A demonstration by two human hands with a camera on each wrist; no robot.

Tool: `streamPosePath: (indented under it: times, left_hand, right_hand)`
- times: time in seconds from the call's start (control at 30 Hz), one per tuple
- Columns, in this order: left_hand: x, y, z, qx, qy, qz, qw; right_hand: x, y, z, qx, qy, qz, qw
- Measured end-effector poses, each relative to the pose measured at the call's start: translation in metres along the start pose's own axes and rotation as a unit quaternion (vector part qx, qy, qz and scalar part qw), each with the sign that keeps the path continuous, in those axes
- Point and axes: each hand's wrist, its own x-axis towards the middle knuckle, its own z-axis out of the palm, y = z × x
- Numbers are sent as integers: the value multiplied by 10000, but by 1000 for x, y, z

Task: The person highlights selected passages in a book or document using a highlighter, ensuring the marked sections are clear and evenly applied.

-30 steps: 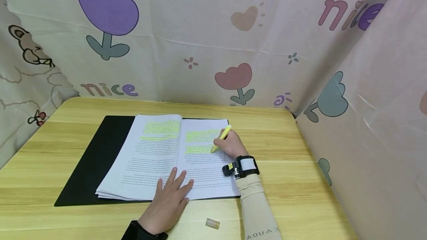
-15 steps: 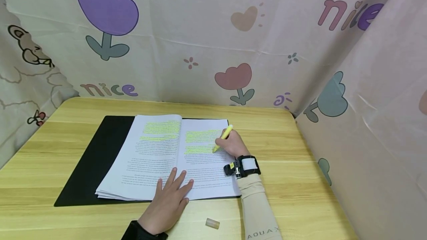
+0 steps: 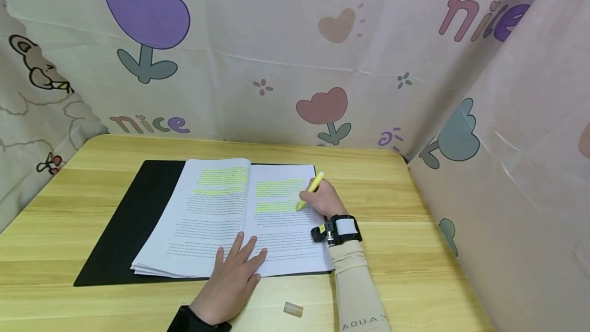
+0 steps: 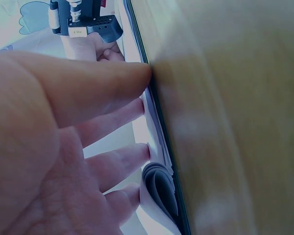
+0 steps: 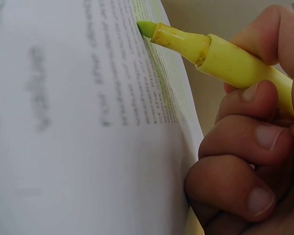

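Note:
A printed document (image 3: pixel 207 219) lies spread at a fold, with yellow-marked lines in the upper part of both pages. My right hand (image 3: pixel 324 200) pinches a yellow highlighter (image 3: pixel 312 188) between thumb and fingers, its tip at a text line near the right page's outer edge. In the right wrist view the green-yellow chisel tip (image 5: pixel 146 28) meets the paper, the other fingers curled below the barrel. My left hand (image 3: pixel 230 281) rests with spread fingers on the bottom of the pages by the fold. The left wrist view shows its fingertips (image 4: pixel 142 152) at the paper's curled edge.
Beneath the document is a black folder (image 3: pixel 120 234), showing mostly on the left. A small greyish cap (image 3: pixel 293 309) lies on the wooden table (image 3: pixel 392 270) between the forearms. Patterned cloth (image 3: pixel 258 40) hangs behind the table and along both sides.
My right hand has slid slightly to the right with the highlighter, and the yellow marking along that line reaches further right. The left hand stays in place.

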Motion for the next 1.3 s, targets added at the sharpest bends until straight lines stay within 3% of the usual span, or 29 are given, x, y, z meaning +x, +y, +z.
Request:
streamPosePath:
  times: [0.57,1.3]
  left_hand:
    - [0,1,-1,-40,-11,-2,10000]
    - [-1,0,1,-88,26,7,10000]
  right_hand:
    - [-1,3,-5,-32,32,295,9996]
    - [-2,7,-12,-198,129,349,9991]
